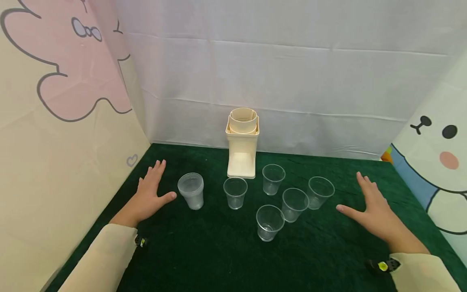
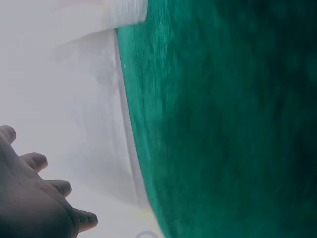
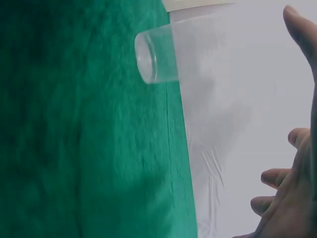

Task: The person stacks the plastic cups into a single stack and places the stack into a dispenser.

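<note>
My left hand (image 1: 147, 198) is held over the left side of the green cloth, fingers straight and thumb spread, holding nothing. Just right of its thumb stands a stack of nested clear plastic cups (image 1: 191, 190). On the other side my right hand (image 1: 372, 209) has the same spread fingers and is likewise bare. Between the hands stand several single clear cups, among them one near the stack (image 1: 235, 194), a front cup (image 1: 269, 224) and a rightmost cup (image 1: 320, 193) closest to my right hand. The right wrist view shows one clear cup (image 3: 157, 54) beyond the fingers.
A cream plastic holder (image 1: 242, 150) with a round tube on top stands at the back, near the white cloth wall (image 1: 292, 81). Printed cartoon cloths flank the green-covered table (image 1: 204, 259) on the left and right. The cups overlap in view right of the middle.
</note>
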`<state>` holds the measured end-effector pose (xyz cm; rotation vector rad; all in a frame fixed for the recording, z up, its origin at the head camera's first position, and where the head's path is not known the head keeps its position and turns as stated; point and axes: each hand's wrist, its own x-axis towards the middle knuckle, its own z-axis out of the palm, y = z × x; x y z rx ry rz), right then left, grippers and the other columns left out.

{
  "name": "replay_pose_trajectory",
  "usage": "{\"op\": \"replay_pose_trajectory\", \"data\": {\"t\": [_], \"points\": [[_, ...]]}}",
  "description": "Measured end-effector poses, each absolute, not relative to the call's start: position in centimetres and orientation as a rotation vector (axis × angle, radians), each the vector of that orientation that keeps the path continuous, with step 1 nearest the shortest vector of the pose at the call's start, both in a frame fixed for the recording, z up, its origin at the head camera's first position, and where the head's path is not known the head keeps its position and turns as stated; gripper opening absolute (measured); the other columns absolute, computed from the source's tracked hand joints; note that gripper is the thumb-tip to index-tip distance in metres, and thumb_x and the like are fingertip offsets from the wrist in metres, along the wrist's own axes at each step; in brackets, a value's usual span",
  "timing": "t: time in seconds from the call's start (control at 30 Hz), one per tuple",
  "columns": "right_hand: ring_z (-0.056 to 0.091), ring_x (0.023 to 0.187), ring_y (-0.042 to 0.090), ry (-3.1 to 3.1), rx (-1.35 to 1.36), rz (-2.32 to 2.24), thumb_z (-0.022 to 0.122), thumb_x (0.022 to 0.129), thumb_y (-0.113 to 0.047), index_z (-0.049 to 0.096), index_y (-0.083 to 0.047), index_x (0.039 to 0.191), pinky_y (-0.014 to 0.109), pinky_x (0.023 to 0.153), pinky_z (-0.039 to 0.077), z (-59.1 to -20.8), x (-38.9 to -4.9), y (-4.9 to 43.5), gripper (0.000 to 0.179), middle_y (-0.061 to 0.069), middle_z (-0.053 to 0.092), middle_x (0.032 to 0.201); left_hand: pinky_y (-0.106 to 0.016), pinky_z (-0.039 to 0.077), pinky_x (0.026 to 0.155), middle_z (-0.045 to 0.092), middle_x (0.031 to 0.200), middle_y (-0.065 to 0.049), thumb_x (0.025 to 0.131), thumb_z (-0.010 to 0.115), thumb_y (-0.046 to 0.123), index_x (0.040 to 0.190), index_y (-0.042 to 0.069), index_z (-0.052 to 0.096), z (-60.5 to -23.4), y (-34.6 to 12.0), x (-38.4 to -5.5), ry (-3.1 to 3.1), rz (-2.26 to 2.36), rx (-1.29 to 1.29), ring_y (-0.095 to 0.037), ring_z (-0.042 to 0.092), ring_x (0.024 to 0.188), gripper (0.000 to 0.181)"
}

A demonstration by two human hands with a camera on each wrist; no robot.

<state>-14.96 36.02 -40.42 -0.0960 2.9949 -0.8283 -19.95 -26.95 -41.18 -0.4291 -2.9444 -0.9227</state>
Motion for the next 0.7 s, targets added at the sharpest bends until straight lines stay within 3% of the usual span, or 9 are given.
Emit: {"op": "replay_pose_trajectory", "data": {"t": [0.23,0.43,0.53,0.63,0.7], "points": [[-0.011,0.147,0.06,2.883,-0.057,-1.113,0.058,0.103,-0.048,-0.024,-0.021,0.16,0.085,0.102,0.008,-40.9,-14.9,35.0,0.104,0.027,-0.021,0.165,-0.079,0.005,0.112,-0.008,0.173,-0.007,0.099,0.063,0.051,0.166,0.033,-0.005,-42.3,-26.5,-19.6,-2.841,-1.28,-0.453,-0.044,-0.003,0.155,0.098],[-0.006,0.15,0.055,2.784,-0.133,-1.417,0.053,0.107,-0.036,-0.019,-0.027,0.163,0.082,0.107,0.007,-41.2,-15.0,33.9,0.091,0.024,-0.011,0.169,-0.07,0.011,0.117,0.005,0.173,-0.009,0.108,0.05,0.044,0.167,0.029,0.002,-43.5,-26.3,-20.2,-2.593,-1.716,-0.597,-0.038,0.006,0.156,0.077],[-0.006,0.152,0.05,2.691,-0.192,-1.613,0.051,0.109,-0.026,-0.016,-0.026,0.164,0.079,0.11,0.006,-41.5,-15.0,33.1,0.086,0.023,-0.007,0.17,-0.044,0.017,0.124,0.01,0.172,-0.011,0.111,0.044,0.039,0.167,0.023,0.005,-43.9,-26.0,-20.3,-2.502,-1.867,-0.631,-0.04,0.009,0.155,0.07],[-0.005,0.153,0.047,2.623,-0.223,-1.739,0.051,0.109,-0.02,-0.012,-0.024,0.165,0.076,0.112,0.006,-41.9,-15.1,32.2,0.085,0.022,-0.005,0.17,-0.015,0.024,0.115,0.013,0.171,-0.014,0.112,0.041,0.031,0.167,0.017,0.008,-44.2,-25.6,-20.4,-2.431,-1.97,-0.661,-0.044,0.011,0.154,0.065],[-0.003,0.153,0.046,2.602,-0.224,-1.774,0.054,0.108,-0.019,-0.009,-0.024,0.166,0.075,0.113,0.006,-42.2,-15.3,31.8,0.086,0.022,-0.002,0.17,-0.009,0.026,0.11,0.015,0.17,-0.015,0.112,0.041,0.027,0.166,0.016,0.01,-44.3,-25.4,-20.5,-2.39,-2.036,-0.684,-0.045,0.012,0.153,0.063]]}}
